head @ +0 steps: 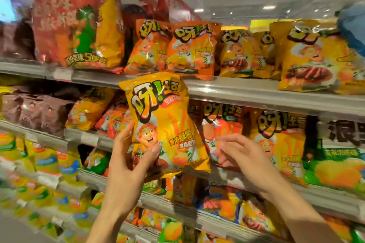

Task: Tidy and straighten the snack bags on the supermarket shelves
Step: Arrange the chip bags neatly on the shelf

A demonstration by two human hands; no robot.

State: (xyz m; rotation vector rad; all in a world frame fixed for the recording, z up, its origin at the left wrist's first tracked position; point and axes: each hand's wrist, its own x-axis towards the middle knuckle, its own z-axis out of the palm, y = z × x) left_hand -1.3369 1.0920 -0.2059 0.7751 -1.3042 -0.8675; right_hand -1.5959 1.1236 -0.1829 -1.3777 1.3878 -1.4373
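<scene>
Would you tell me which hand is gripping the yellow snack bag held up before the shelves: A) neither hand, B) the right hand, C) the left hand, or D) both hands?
C: the left hand grips the yellow snack bag with its thumb across the front, while the right hand hovers beside it, holding nothing.

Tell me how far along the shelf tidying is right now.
Partly done, at a guess. The orange bags on the top shelf stand upright in a row. In hand: the left hand grips a yellow chip bag held off the shelf; the right hand is open beside it. Left: placing that bag and straightening the leaning bags on the shelf below.
</scene>
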